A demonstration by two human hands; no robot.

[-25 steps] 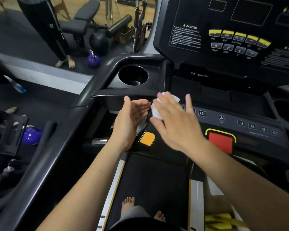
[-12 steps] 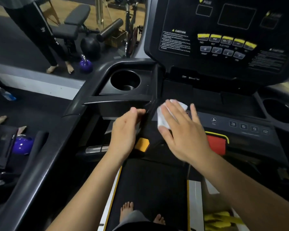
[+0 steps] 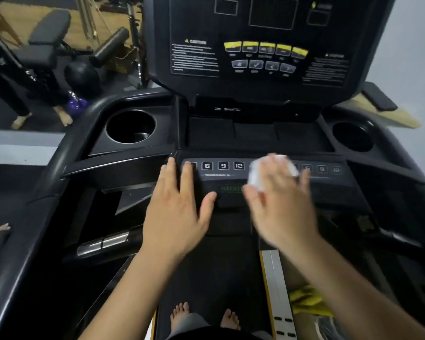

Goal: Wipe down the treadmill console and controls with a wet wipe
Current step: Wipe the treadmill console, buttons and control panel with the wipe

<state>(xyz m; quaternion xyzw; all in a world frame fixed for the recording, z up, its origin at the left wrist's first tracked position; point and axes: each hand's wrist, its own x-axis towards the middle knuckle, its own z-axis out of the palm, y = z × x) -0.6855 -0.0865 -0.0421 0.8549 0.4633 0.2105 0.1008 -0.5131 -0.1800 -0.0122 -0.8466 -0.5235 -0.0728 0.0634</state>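
Note:
The black treadmill console (image 3: 255, 60) rises ahead, with yellow and grey buttons on its upright panel. Below it runs a control strip (image 3: 221, 168) of numbered keys. My left hand (image 3: 177, 212) lies flat with spread fingers on the strip's left end, fingertips by the first key. My right hand (image 3: 280, 204), blurred, presses a white wet wipe (image 3: 268, 168) against the middle of the strip; the wipe shows past my fingertips. The keys under my right hand are hidden.
Cup holders sit at the left (image 3: 130, 126) and right (image 3: 353, 136) of the console. My bare feet (image 3: 201, 317) stand on the belt below. A person's legs (image 3: 22, 94), a weight bench (image 3: 47, 40) and a purple kettlebell (image 3: 77, 103) are at the far left.
My right hand slid the wipe rightward along the control strip. My left hand moved from the left handrail edge onto the strip and flattened. The view shifted, hiding the red and orange buttons.

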